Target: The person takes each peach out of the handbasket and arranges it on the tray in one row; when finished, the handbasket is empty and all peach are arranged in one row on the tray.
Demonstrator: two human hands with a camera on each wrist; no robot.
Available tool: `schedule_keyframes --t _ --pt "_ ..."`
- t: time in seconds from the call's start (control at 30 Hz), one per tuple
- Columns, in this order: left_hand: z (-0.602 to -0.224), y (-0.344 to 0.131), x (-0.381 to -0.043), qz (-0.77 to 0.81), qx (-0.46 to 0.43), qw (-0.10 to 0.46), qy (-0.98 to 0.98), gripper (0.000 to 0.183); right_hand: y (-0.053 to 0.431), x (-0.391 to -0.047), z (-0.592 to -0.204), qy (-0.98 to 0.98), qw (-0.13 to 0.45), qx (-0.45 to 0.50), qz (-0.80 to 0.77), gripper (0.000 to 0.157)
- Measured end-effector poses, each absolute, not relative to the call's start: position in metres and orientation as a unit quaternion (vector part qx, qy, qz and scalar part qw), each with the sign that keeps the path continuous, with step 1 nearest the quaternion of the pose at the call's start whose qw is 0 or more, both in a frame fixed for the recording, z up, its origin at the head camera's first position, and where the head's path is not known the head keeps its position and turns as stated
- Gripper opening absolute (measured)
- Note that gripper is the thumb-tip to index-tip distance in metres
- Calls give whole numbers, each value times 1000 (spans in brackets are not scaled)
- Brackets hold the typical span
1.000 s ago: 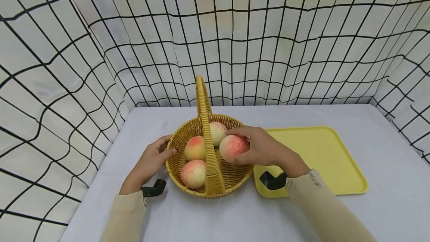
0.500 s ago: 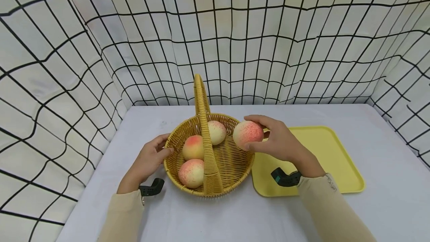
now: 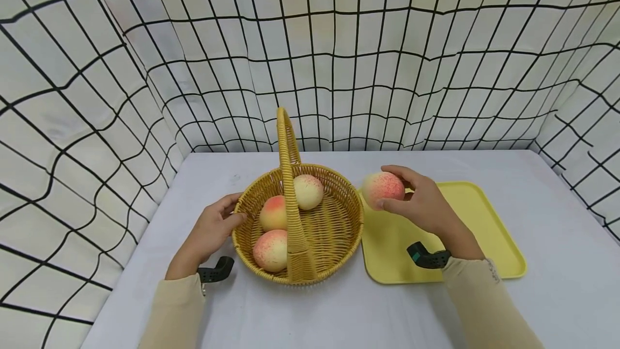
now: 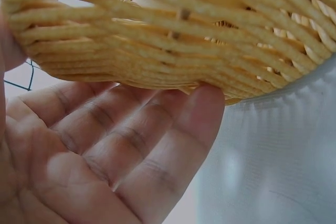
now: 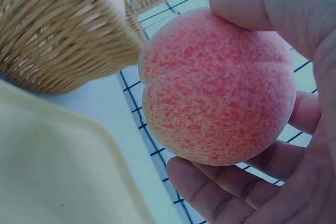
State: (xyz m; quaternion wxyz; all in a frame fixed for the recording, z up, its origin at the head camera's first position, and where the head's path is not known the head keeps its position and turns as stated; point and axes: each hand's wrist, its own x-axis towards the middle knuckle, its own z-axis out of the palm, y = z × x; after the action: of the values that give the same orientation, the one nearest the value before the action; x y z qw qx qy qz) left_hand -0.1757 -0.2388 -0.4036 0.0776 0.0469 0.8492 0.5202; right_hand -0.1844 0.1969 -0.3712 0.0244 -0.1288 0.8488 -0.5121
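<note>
My right hand (image 3: 426, 201) grips a pink-and-cream peach (image 3: 382, 190) between thumb and fingers, over the back left corner of the yellow tray (image 3: 402, 263). In the right wrist view the speckled peach (image 5: 220, 87) fills the grasp, apart from the basket's side. A round wicker basket (image 3: 339, 230) with a tall arched handle (image 3: 296, 220) stands left of the tray. My left hand (image 3: 209, 230) holds its left rim, thumb over the edge. The left wrist view has the fingers (image 4: 157, 161) against the woven underside. Inside the basket lie three peaches (image 3: 271, 250), partly behind the handle.
A white cloth (image 3: 310, 316) covers the table. Black netting (image 3: 334, 74) over white sheeting rises at the back and both sides. The basket handle stands well above the rim, between the two hands.
My right hand has lifted the peach out of the basket and carried it right, over the tray. The basket has shifted slightly left, with my left hand still on its rim.
</note>
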Motion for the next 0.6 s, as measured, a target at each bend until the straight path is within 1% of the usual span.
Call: schedule_keyframes --t 0.6 --pt "-401 -237 -176 506 24 79 859 51 197 -188 -413 865 46 -83 -492 66"
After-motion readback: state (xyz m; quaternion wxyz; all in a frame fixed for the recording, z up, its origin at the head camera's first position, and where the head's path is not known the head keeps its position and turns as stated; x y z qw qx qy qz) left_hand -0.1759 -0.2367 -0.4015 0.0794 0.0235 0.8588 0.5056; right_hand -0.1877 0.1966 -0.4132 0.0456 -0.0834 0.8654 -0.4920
